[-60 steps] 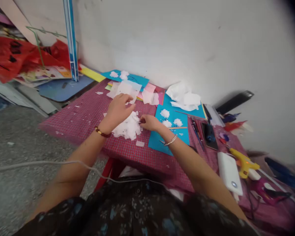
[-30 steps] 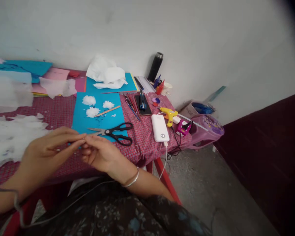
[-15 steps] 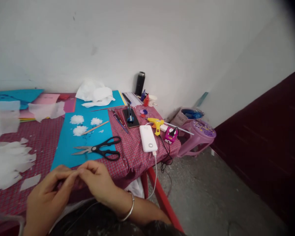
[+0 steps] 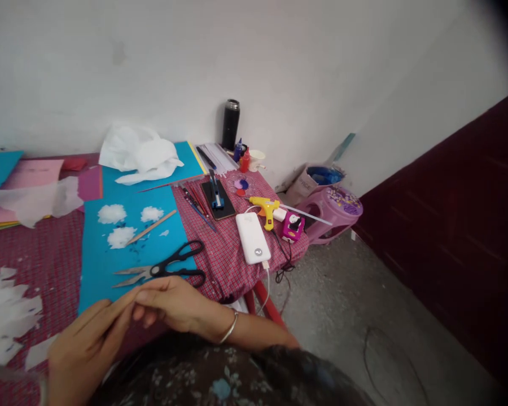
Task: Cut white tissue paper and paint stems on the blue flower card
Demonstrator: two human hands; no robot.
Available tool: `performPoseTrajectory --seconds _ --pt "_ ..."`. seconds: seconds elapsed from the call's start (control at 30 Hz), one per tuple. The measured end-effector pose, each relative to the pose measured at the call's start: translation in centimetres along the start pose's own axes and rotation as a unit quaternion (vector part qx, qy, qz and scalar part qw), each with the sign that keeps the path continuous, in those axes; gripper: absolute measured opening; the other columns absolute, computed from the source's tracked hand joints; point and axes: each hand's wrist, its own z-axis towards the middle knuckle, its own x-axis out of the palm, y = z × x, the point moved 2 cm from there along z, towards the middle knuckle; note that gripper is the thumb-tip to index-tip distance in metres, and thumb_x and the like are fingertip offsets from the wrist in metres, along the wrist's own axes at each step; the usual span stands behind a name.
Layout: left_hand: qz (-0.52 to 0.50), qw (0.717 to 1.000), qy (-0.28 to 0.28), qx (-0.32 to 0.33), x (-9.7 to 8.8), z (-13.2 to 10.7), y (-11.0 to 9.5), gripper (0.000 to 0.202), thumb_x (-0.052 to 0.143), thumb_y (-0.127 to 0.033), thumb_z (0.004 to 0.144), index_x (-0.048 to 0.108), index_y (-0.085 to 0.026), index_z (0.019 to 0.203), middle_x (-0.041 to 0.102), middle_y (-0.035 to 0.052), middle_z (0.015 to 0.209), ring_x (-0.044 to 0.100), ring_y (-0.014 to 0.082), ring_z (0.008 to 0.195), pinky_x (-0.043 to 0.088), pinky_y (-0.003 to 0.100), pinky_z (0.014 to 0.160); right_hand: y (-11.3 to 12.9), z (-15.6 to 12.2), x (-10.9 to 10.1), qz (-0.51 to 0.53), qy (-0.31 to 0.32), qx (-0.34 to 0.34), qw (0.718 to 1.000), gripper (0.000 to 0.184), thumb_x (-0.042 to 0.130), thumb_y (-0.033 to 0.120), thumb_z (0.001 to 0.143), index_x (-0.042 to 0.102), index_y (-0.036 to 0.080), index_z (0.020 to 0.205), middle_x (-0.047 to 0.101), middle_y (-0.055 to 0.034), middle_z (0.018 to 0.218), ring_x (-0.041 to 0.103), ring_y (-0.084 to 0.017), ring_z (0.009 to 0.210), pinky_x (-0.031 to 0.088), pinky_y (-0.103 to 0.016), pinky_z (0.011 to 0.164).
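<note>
My left hand point(image 4: 82, 347) and my right hand point(image 4: 175, 304) meet at the fingertips in front of the table's near edge. The fingers of both are pressed together in a pinch, and whatever lies between them is hidden. Just beyond the right hand lie black-handled scissors point(image 4: 156, 270), blades apart, partly on a blue sheet point(image 4: 95, 265). That sheet also bears small heaps of white shreds point(image 4: 112, 213) and a flat wooden stick point(image 4: 151, 227). Left of my left hand is a pile of white paper pieces point(image 4: 8, 321).
A yellow glue gun point(image 4: 269, 210), a white power bank point(image 4: 253, 238) with a cable, and a pink plug adapter point(image 4: 293, 227) sit at the table's right end. Behind stand a black flask point(image 4: 231, 125) and paint bottles point(image 4: 245, 160). A pink stool point(image 4: 322, 208) is beyond the edge.
The view has turned slightly, so most table items appear further left. My hands stay joined at the fingertips; the right fingers look more curled and the left fingers straighter.
</note>
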Motion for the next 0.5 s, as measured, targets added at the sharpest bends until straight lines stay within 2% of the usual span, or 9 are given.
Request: performPoseTrajectory --seconds 0.1,0.2,0.3,0.4,0.5 --pt "-0.033 0.999 -0.013 -0.021 -0.1 1.8 -0.3 0.055 0.047 -0.05 0.081 0.036 -0.082 0.125 0.076 -0.0193 0.092 0.075 0.0316 0.077 0.062 0.051 0.074 0.9 0.6 -0.5 -0.026 -0.029 -0.005 0.999 0.023 0.075 0.039 0.079 0.068 0.018 0.072 0.065 0.0034 0.065 0.052 -0.007 0.05 0.042 -0.02 0.051" --pt "-0.067 0.997 0.011 -0.034 0.3 2.7 0.0 0.057 0.051 -0.047 0.081 0.039 -0.08 0.125 0.071 -0.0244 0.113 0.075 0.0331 0.095 0.058 0.056 0.093 1.4 1.2 -0.7 -0.049 -0.042 -0.029 0.997 0.019 0.071 0.032 0.085 0.066 0.019 0.072 0.065 0.0048 0.066 0.052 -0.006 0.052 0.042 -0.019 0.053" --pt "-0.095 0.993 0.032 -0.062 0.6 2.9 0.3 0.057 0.055 -0.045 0.08 0.044 -0.079 0.124 0.063 -0.0292 0.125 0.073 0.0319 0.104 0.051 0.056 0.106 1.6 1.7 -0.8 -0.085 -0.057 -0.032 0.994 0.017 0.065 0.027 0.09 0.062 0.02 0.075 0.063 0.007 0.065 0.052 -0.006 0.05 0.042 -0.019 0.053" --pt "-0.129 0.984 0.059 -0.107 0.8 2.8 0.3 0.053 0.056 -0.048 0.081 0.046 -0.079 0.123 0.059 -0.0332 0.128 0.07 0.0302 0.112 0.051 0.052 0.108 1.4 1.8 -0.9 -0.135 -0.06 -0.03 0.989 0.017 0.061 0.025 0.093 0.057 0.021 0.078 0.059 0.0093 0.061 0.051 -0.006 0.045 0.041 -0.018 0.048" --pt "-0.171 0.973 0.074 -0.139 0.7 2.7 -0.4 0.05 0.057 -0.049 0.082 0.048 -0.077 0.123 0.063 -0.031 0.125 0.069 0.0281 0.114 0.054 0.05 0.106 1.2 1.6 -1.0 -0.18 -0.056 -0.053 0.981 0.018 0.059 0.027 0.094 0.053 0.022 0.078 0.054 0.0099 0.059 0.05 -0.006 0.045 0.04 -0.018 0.045"
